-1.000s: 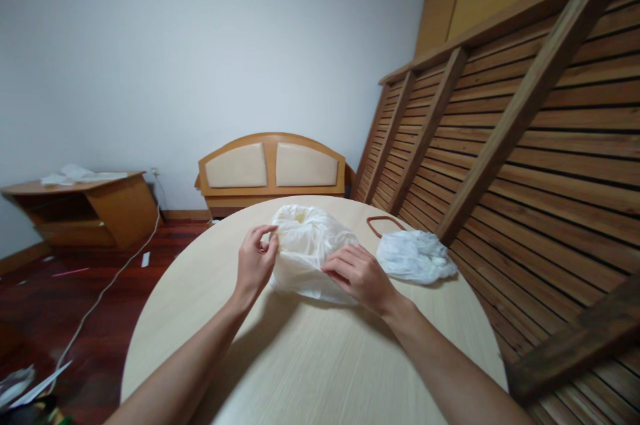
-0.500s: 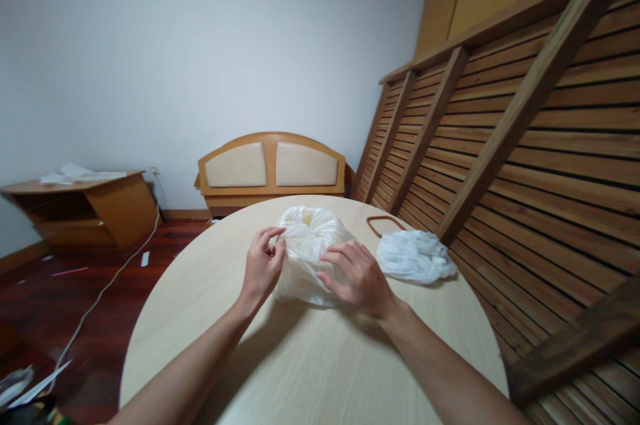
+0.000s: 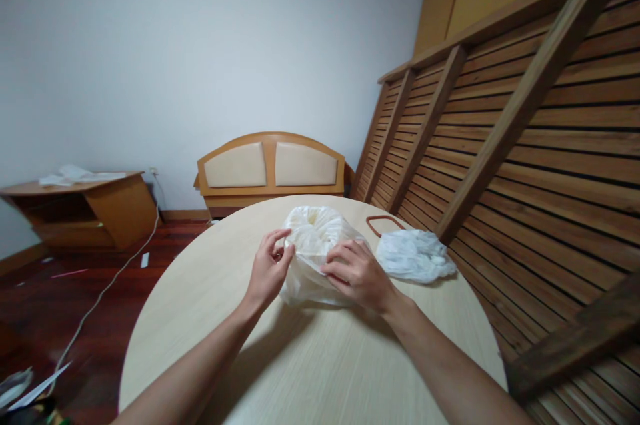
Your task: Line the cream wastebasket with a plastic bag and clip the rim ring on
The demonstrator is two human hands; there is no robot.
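left hand [image 3: 270,269] pinching the plastic bag [image 3: 314,245] edge | right hand [image 3: 359,273] pressing down on its near side | bag sitting mid-surface [image 3: 310,371] | second bag [image 3: 413,255] lying just right

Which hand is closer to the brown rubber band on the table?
Right. The right hand holds the plastic bag just short of the rubber band; the left hand pinches the bag's other side, farther away.
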